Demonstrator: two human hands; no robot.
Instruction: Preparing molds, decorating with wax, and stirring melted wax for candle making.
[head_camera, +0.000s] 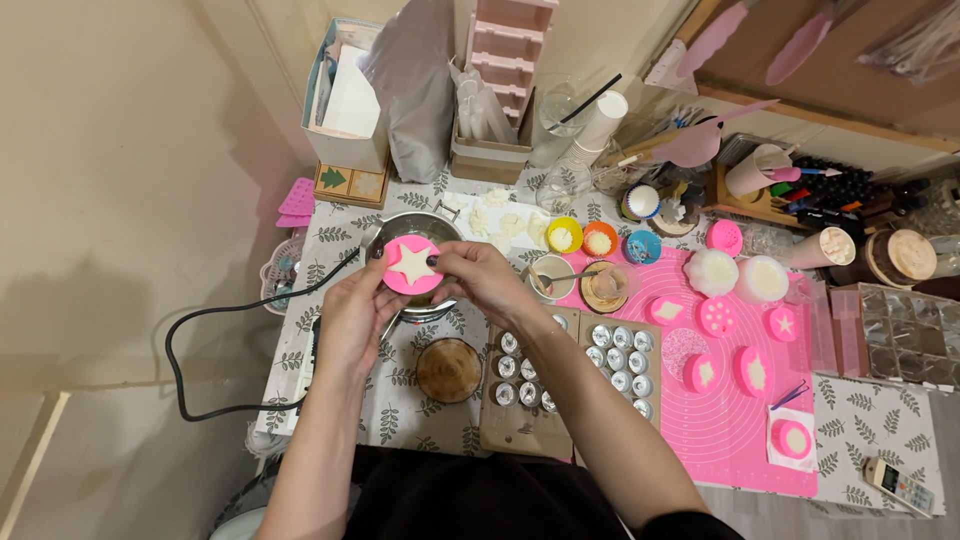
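Both hands grip one round pink silicone mould (412, 265) with a white star-shaped fill, left hand (352, 312) and right hand (480, 280) pinching its opposite edges with curled fingers, directly above the metal pot (400, 228); a round wooden coaster (448, 370) lies just below the pot.

Both forearms reach forward from near, converging. The left hand (355, 312) and right hand (483, 278) meet at centre-left, fingers curled inward, thumbs pinching together.
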